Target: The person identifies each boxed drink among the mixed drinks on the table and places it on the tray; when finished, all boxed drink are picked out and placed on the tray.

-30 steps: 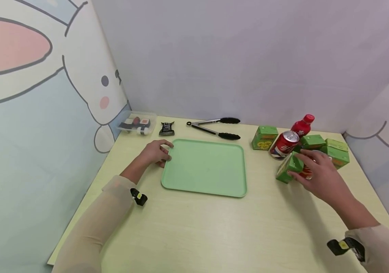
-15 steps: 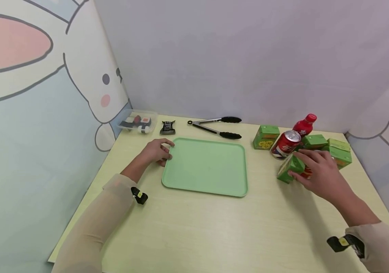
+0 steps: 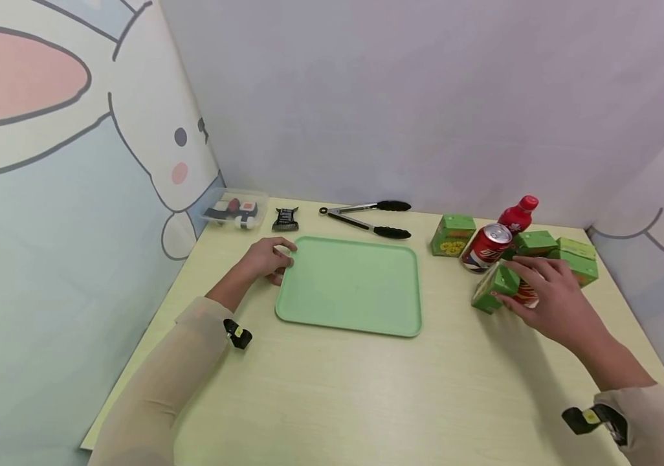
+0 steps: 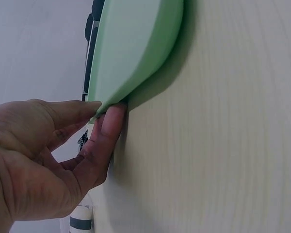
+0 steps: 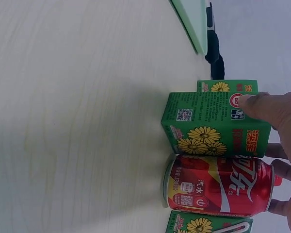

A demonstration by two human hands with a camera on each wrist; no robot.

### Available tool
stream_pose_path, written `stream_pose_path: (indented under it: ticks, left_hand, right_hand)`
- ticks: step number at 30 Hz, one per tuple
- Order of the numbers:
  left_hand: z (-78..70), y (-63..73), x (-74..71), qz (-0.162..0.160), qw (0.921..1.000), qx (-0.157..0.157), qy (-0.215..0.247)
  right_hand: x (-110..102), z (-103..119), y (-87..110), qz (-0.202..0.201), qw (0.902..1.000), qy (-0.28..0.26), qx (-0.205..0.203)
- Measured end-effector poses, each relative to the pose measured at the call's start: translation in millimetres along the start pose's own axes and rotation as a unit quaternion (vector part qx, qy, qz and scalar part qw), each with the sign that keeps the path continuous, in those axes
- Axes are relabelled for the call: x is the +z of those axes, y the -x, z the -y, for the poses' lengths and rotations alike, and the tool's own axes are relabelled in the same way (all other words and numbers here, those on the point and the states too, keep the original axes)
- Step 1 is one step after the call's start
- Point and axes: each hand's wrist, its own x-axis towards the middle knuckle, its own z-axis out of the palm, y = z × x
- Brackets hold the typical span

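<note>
The head view is showing me the whole tabletop (image 3: 332, 395), with the left hand (image 3: 265, 262) resting at the left edge of a green tray (image 3: 349, 285) and the right hand (image 3: 553, 301) reaching into a cluster of drinks on the right. How the left fingers are holding is plainer from the left wrist: they are nearly closed, pinching the rim at a corner, one lying underneath and another pressing from the upper side. From the right wrist I am seeing what the head view is mostly hiding behind the right hand: a red can (image 5: 223, 187) standing just beside a green carton (image 5: 203, 126), whose yellow flowers and square code are facing that camera. The right fingers are spreading only as wide as the carton and holding it near its top, the thumb pressing on one side; whether the others are also touching the can, I cannot tell. The carton is sitting between thumb and fingers, its base down on the tabletop. Only the head view is taking in the red bottle (image 3: 518, 215) behind, the black packet (image 3: 285, 220) and the clear box (image 3: 263, 210) beyond the left hand.
</note>
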Motion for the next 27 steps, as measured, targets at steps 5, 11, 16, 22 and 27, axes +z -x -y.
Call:
stream_pose_path:
  ticks: [5, 11, 16, 22, 27]
  left_hand:
    - [0.0, -0.9, -0.2, 0.000, 1.0000, -0.005, 0.005]
    - [-0.6, -1.4, 0.7, -0.002, 1.0000, -0.003, -0.002]
    - [0.6, -1.2, 0.9, -0.003, 0.9999, 0.007, -0.009]
    - [1.5, -0.3, 0.9, -0.004, 0.9999, 0.016, 0.002]
    - [1.0, 1.0, 0.8, -0.004, 0.9999, 0.017, 0.001]
  right_hand:
    - [-0.8, 0.2, 2.1, -0.003, 0.9999, -0.015, -0.002]
    - [-1.0, -0.3, 3.1, -0.011, 0.9998, -0.018, -0.005]
    - [-2.4, -0.6, 3.8, -0.005, 0.9998, -0.019, -0.002]
    - [-6.6, -1.4, 5.2, 0.008, 0.9997, -0.020, 0.008]
    - [-8.6, -3.8, 6.2, 0.009, 0.9997, -0.016, 0.019]
